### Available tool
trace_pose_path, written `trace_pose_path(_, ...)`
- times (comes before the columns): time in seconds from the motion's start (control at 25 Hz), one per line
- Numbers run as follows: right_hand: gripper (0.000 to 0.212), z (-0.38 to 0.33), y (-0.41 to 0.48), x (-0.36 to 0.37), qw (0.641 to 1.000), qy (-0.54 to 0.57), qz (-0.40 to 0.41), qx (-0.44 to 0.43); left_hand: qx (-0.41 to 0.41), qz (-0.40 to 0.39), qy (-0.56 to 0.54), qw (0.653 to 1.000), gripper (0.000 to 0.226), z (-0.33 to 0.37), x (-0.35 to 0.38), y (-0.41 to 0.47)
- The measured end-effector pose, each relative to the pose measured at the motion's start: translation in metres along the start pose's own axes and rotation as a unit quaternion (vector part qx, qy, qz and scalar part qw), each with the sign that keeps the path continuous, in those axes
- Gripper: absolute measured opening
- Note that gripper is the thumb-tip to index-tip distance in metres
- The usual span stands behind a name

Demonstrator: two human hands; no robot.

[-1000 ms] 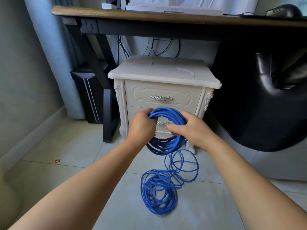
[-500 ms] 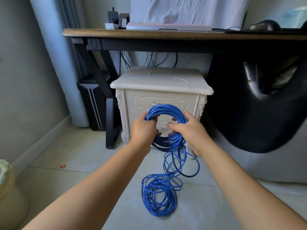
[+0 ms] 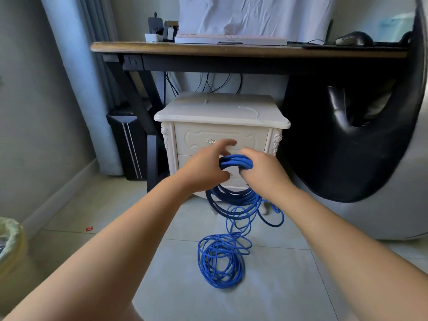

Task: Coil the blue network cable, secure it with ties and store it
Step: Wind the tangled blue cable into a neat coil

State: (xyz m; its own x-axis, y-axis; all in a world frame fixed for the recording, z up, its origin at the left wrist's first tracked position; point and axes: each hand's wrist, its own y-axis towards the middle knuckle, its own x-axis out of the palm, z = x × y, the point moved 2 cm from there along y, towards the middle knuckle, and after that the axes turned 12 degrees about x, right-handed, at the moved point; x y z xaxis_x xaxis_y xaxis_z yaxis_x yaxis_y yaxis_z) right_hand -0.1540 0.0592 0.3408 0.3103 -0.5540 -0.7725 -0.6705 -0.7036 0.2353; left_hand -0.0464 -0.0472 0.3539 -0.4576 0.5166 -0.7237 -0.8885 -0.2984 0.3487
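The blue network cable (image 3: pixel 234 200) hangs as a bundle of loops in front of a cream nightstand. My right hand (image 3: pixel 259 172) grips the top of that bundle, fingers curled round the strands. My left hand (image 3: pixel 206 167) is beside it on the left, fingers spread and reaching forward over the loops, holding nothing that I can see. From the bundle the cable drops to a loose tangled heap on the tiled floor (image 3: pixel 220 262), with one wide loop trailing off to the right.
The cream nightstand (image 3: pixel 220 110) with two drawers stands under a wooden desk (image 3: pixel 208 48). A black chair (image 3: pixel 359 135) fills the right side. A black computer case (image 3: pixel 129 144) sits left of the nightstand, and a lined bin (image 3: pixel 11 246) at the far left.
My left hand has let go of the coil and spread its fingers forward. My right hand has taken the top of the bundle, which hangs lower. The view has tilted upward.
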Motion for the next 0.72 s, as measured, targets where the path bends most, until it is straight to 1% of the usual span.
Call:
trace_pose_path(0.04,0.021,-0.007,-0.001,-0.002,1.000,-0.016,0.002,0.000,0.000,0.001,0.007,1.000,0.053,-0.002,0.001,-0.001)
trace_pose_path(0.08,0.021,-0.014,-0.003,-0.005,1.000,-0.003,0.003,0.011,-0.006,0.026,-0.011,1.000,0.041,-0.003,0.001,-0.003)
trace_pose_path(0.16,0.027,-0.022,-0.001,-0.011,0.994,0.091,-0.019,0.057,-0.024,0.095,-0.079,0.992,0.022,-0.006,-0.002,-0.005)
trace_pose_path(0.28,0.045,-0.016,0.003,-0.013,0.966,0.199,-0.110,0.121,-0.081,0.155,-0.186,0.967,0.012,-0.014,-0.003,-0.005)
trace_pose_path(0.36,0.059,-0.007,0.002,-0.006,0.941,0.257,-0.157,0.154,-0.141,0.193,-0.264,0.934,0.013,-0.025,0.003,-0.006)
trace_pose_path(0.4,0.061,-0.001,0.001,0.001,0.924,0.291,-0.173,0.176,-0.176,0.202,-0.300,0.916,0.013,-0.030,0.008,-0.006)
trace_pose_path(0.44,0.056,0.006,0.002,0.010,0.907,0.322,-0.183,0.199,-0.207,0.202,-0.327,0.899,0.013,-0.034,0.015,-0.005)
trace_pose_path(0.48,0.046,0.013,0.003,0.020,0.893,0.344,-0.188,0.222,-0.232,0.194,-0.348,0.887,0.013,-0.039,0.022,-0.004)
trace_pose_path(0.56,0.024,0.024,0.008,0.037,0.868,0.365,-0.207,0.266,-0.262,0.171,-0.360,0.879,0.015,-0.047,0.031,-0.002)
trace_pose_path(0.64,0.018,0.032,0.015,0.049,0.837,0.388,-0.228,0.311,-0.271,0.151,-0.382,0.871,0.013,-0.053,0.033,0.002)
trace_pose_path(0.68,0.017,0.036,0.021,0.053,0.818,0.413,-0.226,0.330,-0.270,0.137,-0.423,0.854,0.010,-0.055,0.032,0.006)
trace_pose_path(0.72,0.017,0.039,0.027,0.056,0.794,0.454,-0.216,0.343,-0.264,0.122,-0.481,0.827,0.017,-0.057,0.029,0.009)
